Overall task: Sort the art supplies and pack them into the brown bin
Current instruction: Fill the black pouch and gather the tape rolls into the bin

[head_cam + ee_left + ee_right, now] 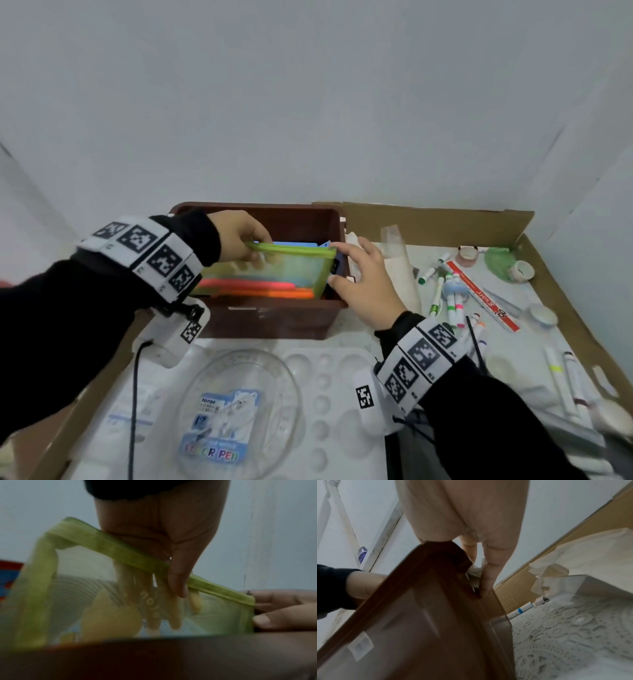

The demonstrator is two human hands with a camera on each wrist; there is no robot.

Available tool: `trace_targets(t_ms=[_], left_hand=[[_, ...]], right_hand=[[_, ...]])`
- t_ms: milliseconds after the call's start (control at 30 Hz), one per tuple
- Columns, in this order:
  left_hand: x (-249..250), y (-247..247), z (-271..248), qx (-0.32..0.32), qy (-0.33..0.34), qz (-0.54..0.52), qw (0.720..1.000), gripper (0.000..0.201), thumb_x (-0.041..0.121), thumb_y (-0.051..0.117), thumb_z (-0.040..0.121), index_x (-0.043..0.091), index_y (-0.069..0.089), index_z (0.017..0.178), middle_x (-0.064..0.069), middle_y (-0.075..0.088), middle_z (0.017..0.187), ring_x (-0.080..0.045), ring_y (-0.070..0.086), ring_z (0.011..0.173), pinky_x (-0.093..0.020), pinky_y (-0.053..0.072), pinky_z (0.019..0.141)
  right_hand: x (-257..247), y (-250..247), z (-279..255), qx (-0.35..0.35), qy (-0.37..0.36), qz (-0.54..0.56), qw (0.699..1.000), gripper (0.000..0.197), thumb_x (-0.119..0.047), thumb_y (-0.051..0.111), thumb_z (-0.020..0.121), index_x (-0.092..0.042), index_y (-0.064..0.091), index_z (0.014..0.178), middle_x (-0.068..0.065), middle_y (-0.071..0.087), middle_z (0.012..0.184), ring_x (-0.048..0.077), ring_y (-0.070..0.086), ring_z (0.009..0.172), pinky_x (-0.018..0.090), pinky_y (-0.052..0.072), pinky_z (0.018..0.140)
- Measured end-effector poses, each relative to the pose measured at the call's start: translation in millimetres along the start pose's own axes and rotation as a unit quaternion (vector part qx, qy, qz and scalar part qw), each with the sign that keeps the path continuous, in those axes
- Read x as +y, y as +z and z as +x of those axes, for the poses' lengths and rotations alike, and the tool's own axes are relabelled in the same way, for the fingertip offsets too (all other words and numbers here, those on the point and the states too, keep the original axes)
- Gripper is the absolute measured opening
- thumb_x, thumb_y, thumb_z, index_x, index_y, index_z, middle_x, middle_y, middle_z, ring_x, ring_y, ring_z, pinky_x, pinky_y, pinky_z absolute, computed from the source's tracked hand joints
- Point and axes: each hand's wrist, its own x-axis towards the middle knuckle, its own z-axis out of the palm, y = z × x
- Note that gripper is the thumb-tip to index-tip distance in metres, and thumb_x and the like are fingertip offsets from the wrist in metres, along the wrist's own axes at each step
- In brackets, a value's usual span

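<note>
While the left hand [236, 236] grips the top zipper edge of a translucent green mesh zip pouch [274, 274], its fingers curled over that edge, the pouch sits tilted in the open top of the brown plastic bin [274, 315], which stands toward the far edge of the desk [346, 329] inside a shallow cardboard tray [445, 222]. Orange and pink sticks show through the mesh. The right hand [366, 284] meets the pouch's right end at the bin's right rim, fingers spread and fairly straight. Loose marker pens [445, 298] and a red ruler [479, 294] lie near the desk's right edge; a white paint palette [329, 377], with a clear oval dish [239, 411] on it, fills the near edge.

From the left wrist view, the left hand [163, 534] pinches the pouch's [223, 615] green zipper band, thumb in front and the other fingers [175, 618] seen through the mesh behind it. The right hand's fingertips [262, 620] touch the pouch's end just above the bin's dark rim [154, 655].

From the right wrist view, the right hand [471, 513] reaches over the bin's corner [436, 601]; one finger presses straight down at the rim's outer side, the rest hidden behind it. A white lace cloth [573, 635] covers the desk beside the bin.
</note>
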Motion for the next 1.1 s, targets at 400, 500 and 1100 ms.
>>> trace_targets(t_ms=[400,500,1100], left_hand=[[5.5,24.1,27.2,-0.176,-0.093,0.047,0.979,0.032,-0.001,0.052,0.089,0.01,0.06,0.117,-0.005,0.065,0.09,-0.014,0.059,0.074,-0.029,0.047,0.08],[7.9,33.0,30.6,-0.108,-0.077,0.197,0.971,0.045,0.008,0.052,0.089,0.018,0.047,0.132,-0.005,0.054,0.128,-0.02,0.051,0.114,-0.023,0.037,0.091],[53.4,88.4,-83.2,0.212,0.118,0.028,0.97,0.028,0.016,0.056,0.086,0.019,0.059,0.114,-0.001,0.061,0.112,-0.022,0.056,0.104,-0.037,0.043,0.093]], right_hand=[[-0.1,-0.3,-2.6,0.0,0.006,0.014,1.0,0.042,-0.017,0.062,0.087,-0.03,0.052,0.126,0.001,0.012,0.153,0.009,0.009,0.141,0.017,0.016,0.102],[-0.9,-0.1,-4.3,0.004,0.006,0.023,1.0,0.041,-0.018,0.061,0.088,-0.029,0.052,0.126,0.002,0.011,0.154,0.007,0.009,0.141,0.014,0.014,0.099],[-11.0,-46.6,-125.1,-0.067,0.066,-0.123,0.988,0.005,-0.03,0.054,0.09,-0.026,0.056,0.092,-0.012,0.058,0.078,-0.002,0.054,0.065,0.008,0.037,0.054]])
